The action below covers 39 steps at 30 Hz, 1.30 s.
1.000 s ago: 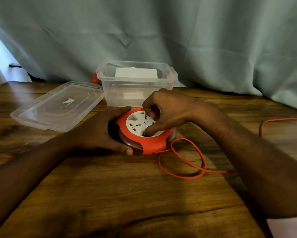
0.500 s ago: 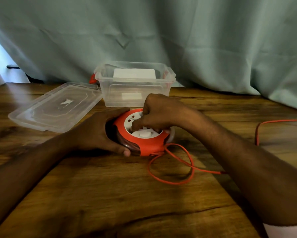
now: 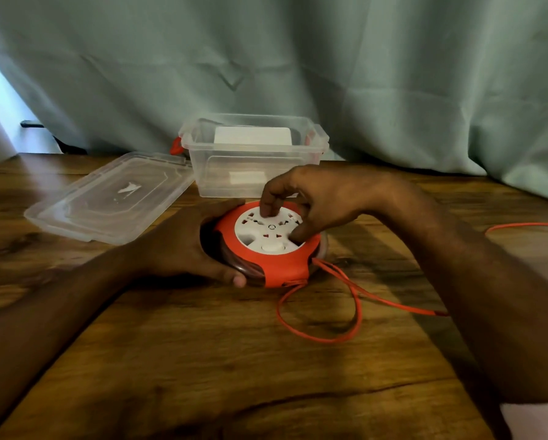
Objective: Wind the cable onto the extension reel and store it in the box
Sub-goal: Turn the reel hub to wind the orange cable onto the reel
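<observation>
Extension reel (image 3: pixel 268 249) sits on the worktop (image 3: pixel 203 360) just before the open storage box (image 3: pixel 253 166). Left hand (image 3: pixel 184 249) clasps its rim; right hand (image 3: pixel 310 198) fingers press the white socket face, mid-winding. Loose orange cable (image 3: pixel 336 312) beside the reel calls for more turns.

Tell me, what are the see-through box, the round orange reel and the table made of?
The box looks like clear, glossy plastic: you can see the white label through its wall. The reel looks like smooth molded plastic, orange rim, white socket face. The table shows brown grain and knots, so it seems wood, though it could be a printed wood-look surface.
</observation>
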Each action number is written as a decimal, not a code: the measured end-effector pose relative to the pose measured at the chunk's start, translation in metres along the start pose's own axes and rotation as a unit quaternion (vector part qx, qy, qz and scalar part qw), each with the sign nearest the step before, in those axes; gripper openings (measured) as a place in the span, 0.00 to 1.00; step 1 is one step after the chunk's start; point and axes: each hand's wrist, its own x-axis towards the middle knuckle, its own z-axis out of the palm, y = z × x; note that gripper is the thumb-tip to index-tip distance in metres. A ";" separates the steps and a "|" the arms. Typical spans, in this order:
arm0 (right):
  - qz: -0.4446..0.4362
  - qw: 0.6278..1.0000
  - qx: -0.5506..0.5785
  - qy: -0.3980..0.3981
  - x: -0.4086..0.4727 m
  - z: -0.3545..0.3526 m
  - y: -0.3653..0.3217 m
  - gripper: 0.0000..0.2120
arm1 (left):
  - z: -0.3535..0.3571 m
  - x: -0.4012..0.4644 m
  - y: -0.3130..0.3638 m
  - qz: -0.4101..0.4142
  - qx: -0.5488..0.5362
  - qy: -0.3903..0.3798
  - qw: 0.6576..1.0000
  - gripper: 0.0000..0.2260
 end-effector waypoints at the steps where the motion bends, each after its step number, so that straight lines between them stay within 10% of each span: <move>1: 0.000 1.000 0.007 0.003 0.002 0.002 0.002 0.26 | 0.000 0.000 0.000 0.002 0.000 0.001 1.000 0.49; 32: 0.024 0.999 -0.002 0.025 0.007 0.014 -0.021 0.16 | -0.001 -0.003 0.003 0.017 0.001 -0.027 1.000 0.49; 39: 0.033 0.993 -0.011 0.116 0.003 0.006 -0.013 0.19 | -0.007 -0.001 -0.002 -0.011 -0.033 0.065 0.997 0.56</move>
